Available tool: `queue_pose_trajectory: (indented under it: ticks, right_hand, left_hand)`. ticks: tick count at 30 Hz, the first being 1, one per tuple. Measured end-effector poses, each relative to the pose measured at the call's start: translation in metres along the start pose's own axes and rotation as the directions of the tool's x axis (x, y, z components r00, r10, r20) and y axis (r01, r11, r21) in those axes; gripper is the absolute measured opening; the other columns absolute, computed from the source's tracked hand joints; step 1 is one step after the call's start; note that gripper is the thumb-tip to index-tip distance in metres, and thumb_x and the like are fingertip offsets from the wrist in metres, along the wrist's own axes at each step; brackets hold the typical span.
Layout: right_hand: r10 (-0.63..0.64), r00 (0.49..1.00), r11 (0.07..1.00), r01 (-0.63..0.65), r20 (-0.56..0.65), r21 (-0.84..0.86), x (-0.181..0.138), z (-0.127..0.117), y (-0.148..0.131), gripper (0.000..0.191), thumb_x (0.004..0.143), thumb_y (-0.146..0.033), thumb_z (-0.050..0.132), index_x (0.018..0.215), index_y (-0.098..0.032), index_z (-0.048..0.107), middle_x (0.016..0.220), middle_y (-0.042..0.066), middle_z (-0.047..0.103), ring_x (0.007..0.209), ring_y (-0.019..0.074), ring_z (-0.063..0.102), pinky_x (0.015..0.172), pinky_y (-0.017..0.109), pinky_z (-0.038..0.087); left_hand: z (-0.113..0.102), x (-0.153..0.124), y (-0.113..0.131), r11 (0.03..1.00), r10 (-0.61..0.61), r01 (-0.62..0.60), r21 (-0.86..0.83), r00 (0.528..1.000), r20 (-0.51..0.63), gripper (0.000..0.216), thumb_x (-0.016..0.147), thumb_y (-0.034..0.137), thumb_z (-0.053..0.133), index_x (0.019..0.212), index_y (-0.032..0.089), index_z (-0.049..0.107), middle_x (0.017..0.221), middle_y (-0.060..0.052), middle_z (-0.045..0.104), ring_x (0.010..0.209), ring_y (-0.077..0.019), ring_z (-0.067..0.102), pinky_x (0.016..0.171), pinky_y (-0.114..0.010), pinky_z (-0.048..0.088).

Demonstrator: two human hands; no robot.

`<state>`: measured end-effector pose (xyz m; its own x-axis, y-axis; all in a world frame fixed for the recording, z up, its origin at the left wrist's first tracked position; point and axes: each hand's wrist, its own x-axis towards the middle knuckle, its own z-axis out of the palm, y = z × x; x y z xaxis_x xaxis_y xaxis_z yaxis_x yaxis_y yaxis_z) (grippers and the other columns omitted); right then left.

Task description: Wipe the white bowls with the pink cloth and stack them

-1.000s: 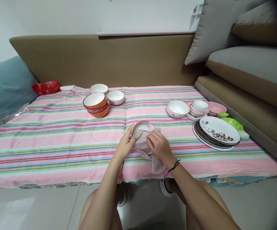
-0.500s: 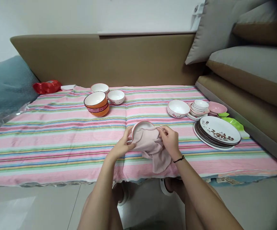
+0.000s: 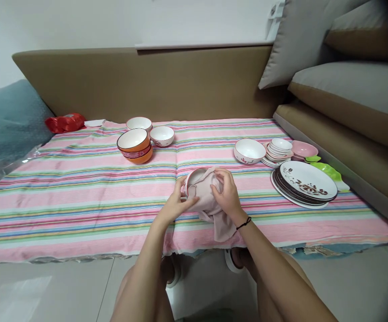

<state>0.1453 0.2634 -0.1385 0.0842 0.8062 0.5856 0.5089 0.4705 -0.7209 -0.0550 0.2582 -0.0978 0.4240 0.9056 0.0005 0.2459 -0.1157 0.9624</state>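
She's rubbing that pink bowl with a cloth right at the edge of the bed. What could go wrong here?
Perhaps three things. The pink bowl is tilted between the left hand and right hand, near the striped sheet's front edge; a slip could send it onto the tiled floor. The cloth covers much of the bowl, which may weaken the grip. The hanging cloth tail could snag on a knee.
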Motion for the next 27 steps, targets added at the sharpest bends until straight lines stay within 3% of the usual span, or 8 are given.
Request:
queue_pose_trajectory:
  ticks: [4, 6, 9, 12, 19, 21, 25, 27]
  right_hand:
    - [0.053, 0.987, 0.997, -0.060, -0.154, -0.039, 0.000, 0.005, -0.001, 0.026, 0.082, -0.021, 0.054, 0.107, -0.021, 0.047, 0.107, 0.011, 0.052, 0.104, 0.0236, 0.054, 0.090, 0.043, 0.054]
    - [0.111, 0.968, 0.987, -0.135, -0.223, -0.093, 0.000, 0.007, 0.003, 0.023, 0.081, -0.025, 0.058, 0.101, -0.021, 0.048, 0.100, 0.009, 0.054, 0.097, 0.0240, 0.055, 0.087, 0.045, 0.053]
    - [0.169, 0.969, 0.976, -0.190, -0.178, -0.107, 0.001, 0.007, 0.009, 0.019, 0.081, -0.029, 0.059, 0.097, -0.020, 0.054, 0.097, 0.009, 0.059, 0.096, 0.0250, 0.057, 0.089, 0.046, 0.051]
    - [0.156, 0.983, 0.985, -0.162, -0.101, -0.053, 0.003, 0.008, 0.008, 0.033, 0.083, -0.027, 0.057, 0.115, -0.018, 0.057, 0.116, 0.013, 0.062, 0.112, 0.0261, 0.057, 0.099, 0.047, 0.048]
    - [-0.135, 0.980, 0.988, 0.144, 0.144, -0.051, 0.008, 0.007, -0.008, 0.055, 0.089, -0.019, 0.047, 0.144, -0.023, 0.040, 0.146, 0.009, 0.048, 0.140, 0.0230, 0.038, 0.117, 0.048, 0.033]
    - [-0.127, 0.985, 0.990, 0.132, 0.120, -0.041, 0.007, 0.007, -0.009, 0.055, 0.090, -0.019, 0.045, 0.144, -0.021, 0.038, 0.147, 0.010, 0.046, 0.140, 0.0230, 0.038, 0.117, 0.048, 0.034]
    - [0.014, 0.995, 0.997, -0.021, -0.095, -0.073, 0.005, 0.007, -0.004, 0.044, 0.088, -0.021, 0.047, 0.132, -0.018, 0.050, 0.130, 0.014, 0.057, 0.125, 0.0249, 0.052, 0.107, 0.047, 0.044]
    - [0.067, 0.994, 0.993, -0.075, -0.086, -0.094, 0.004, 0.008, 0.001, 0.041, 0.087, -0.022, 0.048, 0.128, -0.017, 0.053, 0.126, 0.014, 0.059, 0.121, 0.0258, 0.054, 0.105, 0.048, 0.045]
  left_hand:
    - [0.018, 0.006, -0.008, 0.983, 0.102, -0.061, 0.174, 0.966, -0.236, 0.055, 0.082, 0.033, 0.062, 0.131, 0.022, 0.039, 0.134, -0.010, 0.050, 0.116, -0.0235, 0.055, 0.097, -0.037, 0.046]
    - [0.022, 0.008, -0.009, 0.975, 0.111, -0.048, 0.216, 0.951, -0.290, 0.052, 0.082, 0.026, 0.058, 0.131, 0.022, 0.041, 0.131, -0.010, 0.053, 0.114, -0.0237, 0.056, 0.098, -0.038, 0.045]
    - [0.019, 0.008, -0.008, 0.987, 0.074, -0.036, 0.159, 0.968, -0.239, 0.053, 0.082, 0.022, 0.053, 0.134, 0.024, 0.042, 0.133, -0.008, 0.054, 0.108, -0.0219, 0.058, 0.097, -0.039, 0.046]
    - [0.010, 0.007, -0.005, 0.997, 0.054, -0.046, 0.055, 0.987, -0.151, 0.055, 0.081, 0.023, 0.052, 0.136, 0.025, 0.043, 0.140, -0.008, 0.049, 0.113, -0.0230, 0.056, 0.099, -0.039, 0.045]
    - [-0.007, 0.001, 0.002, 0.996, 0.033, -0.035, -0.082, 0.999, -0.033, 0.052, 0.084, 0.025, 0.049, 0.136, 0.023, 0.048, 0.150, -0.006, 0.043, 0.139, -0.0252, 0.037, 0.112, -0.038, 0.033]
    - [-0.008, 0.000, 0.005, 0.993, -0.002, -0.001, -0.120, 1.000, -0.024, 0.050, 0.087, 0.026, 0.046, 0.137, 0.023, 0.049, 0.150, -0.006, 0.043, 0.138, -0.0252, 0.038, 0.111, -0.039, 0.035]
    - [-0.003, -0.001, 0.006, 0.991, -0.017, 0.006, -0.136, 0.997, -0.081, 0.043, 0.093, 0.040, 0.045, 0.133, 0.023, 0.051, 0.143, -0.008, 0.049, 0.128, -0.0248, 0.048, 0.101, -0.036, 0.043]
    - [0.000, 0.000, 0.003, 0.994, 0.015, -0.028, -0.103, 0.993, -0.120, 0.044, 0.091, 0.043, 0.052, 0.130, 0.023, 0.052, 0.139, -0.008, 0.052, 0.123, -0.0238, 0.052, 0.097, -0.033, 0.045]
